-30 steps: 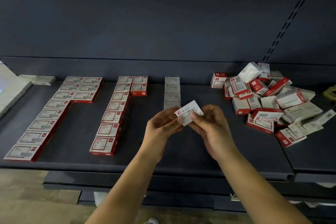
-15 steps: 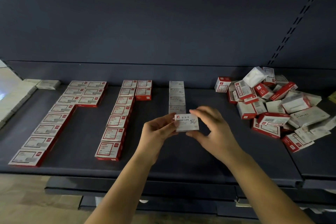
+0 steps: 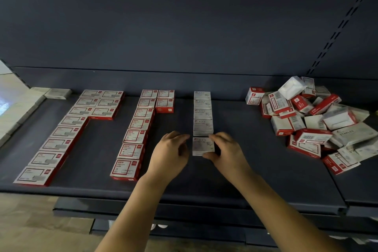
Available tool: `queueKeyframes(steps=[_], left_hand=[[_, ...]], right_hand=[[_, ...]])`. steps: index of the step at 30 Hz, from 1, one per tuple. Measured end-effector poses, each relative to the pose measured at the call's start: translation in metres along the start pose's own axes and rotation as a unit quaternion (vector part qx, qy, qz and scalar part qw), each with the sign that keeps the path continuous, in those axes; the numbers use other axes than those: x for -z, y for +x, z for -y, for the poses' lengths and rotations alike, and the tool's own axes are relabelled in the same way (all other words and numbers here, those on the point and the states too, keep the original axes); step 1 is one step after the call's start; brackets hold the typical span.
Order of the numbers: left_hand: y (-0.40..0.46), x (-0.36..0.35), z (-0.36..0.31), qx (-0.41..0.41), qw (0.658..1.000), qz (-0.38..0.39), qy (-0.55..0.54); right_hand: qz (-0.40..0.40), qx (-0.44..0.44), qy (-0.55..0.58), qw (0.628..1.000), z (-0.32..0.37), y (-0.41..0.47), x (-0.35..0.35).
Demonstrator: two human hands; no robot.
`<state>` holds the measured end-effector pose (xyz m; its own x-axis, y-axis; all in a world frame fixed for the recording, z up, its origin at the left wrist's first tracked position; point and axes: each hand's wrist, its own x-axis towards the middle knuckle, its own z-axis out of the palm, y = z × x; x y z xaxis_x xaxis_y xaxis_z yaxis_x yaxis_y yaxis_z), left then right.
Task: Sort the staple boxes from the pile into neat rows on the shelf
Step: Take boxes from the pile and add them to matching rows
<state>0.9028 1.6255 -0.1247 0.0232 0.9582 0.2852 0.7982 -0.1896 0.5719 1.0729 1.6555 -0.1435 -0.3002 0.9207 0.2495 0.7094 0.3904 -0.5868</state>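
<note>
Dark blue-grey metal shelf fills the view, w/ your two bare arms reaching in from the near edge. Your right hand pinches a small white box between thumb at its near edge and fingers at its right side, setting it flat at the near end of a single-file white row, approx. mid-shelf. The box sits just beside the row's last box, maybe touching; can't tell for sure. Your left hand hovers just left of the box, fingers loosely curled, holding nothing; whether a fingertip touches the box isn't clear.

Progress, judging by the layout: well underway, not near done. Done so far:
- far-left block of wide red-and-white boxes, one long column plus a short second column at the far end
- middle block of smaller red-and-white boxes, long column plus two extras at the far end
- white row, approx. five boxes incl. the one in hand

Left to do: a jumbled pile at the right, well apart from the rows, still holds many mixed red and white boxes, tilted and overlapping. A lone pale box lies at the far-left corner.
</note>
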Motion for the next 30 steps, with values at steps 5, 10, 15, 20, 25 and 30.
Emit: queueKeyframes(steps=[5, 10, 15, 20, 25, 30], left_hand=[[0.002, -0.007, -0.003, 0.014, 1.0, 0.024, 0.009], [0.01, -0.013, -0.004, 0.043, 0.997, 0.056, 0.039], [0.02, -0.016, -0.004, 0.048, 0.995, 0.078, 0.046], [0.02, -0.019, -0.001, 0.043, 0.995, 0.082, 0.025], [0.021, -0.019, -0.001, 0.038, 0.995, 0.084, 0.025], [0.021, -0.019, -0.004, 0.041, 0.996, 0.078, 0.031]], right_hand=[[-0.009, -0.026, 0.001, 1.0, 0.005, 0.004, 0.0], [-0.022, -0.058, 0.023, 0.998, 0.007, 0.008, 0.001], [0.004, -0.085, -0.004, 0.996, 0.005, 0.01, 0.003], [0.025, -0.08, -0.008, 0.996, 0.003, 0.011, 0.003], [0.033, -0.072, -0.008, 0.997, 0.003, 0.012, 0.003], [0.036, -0.07, -0.008, 0.997, 0.005, 0.013, 0.004]])
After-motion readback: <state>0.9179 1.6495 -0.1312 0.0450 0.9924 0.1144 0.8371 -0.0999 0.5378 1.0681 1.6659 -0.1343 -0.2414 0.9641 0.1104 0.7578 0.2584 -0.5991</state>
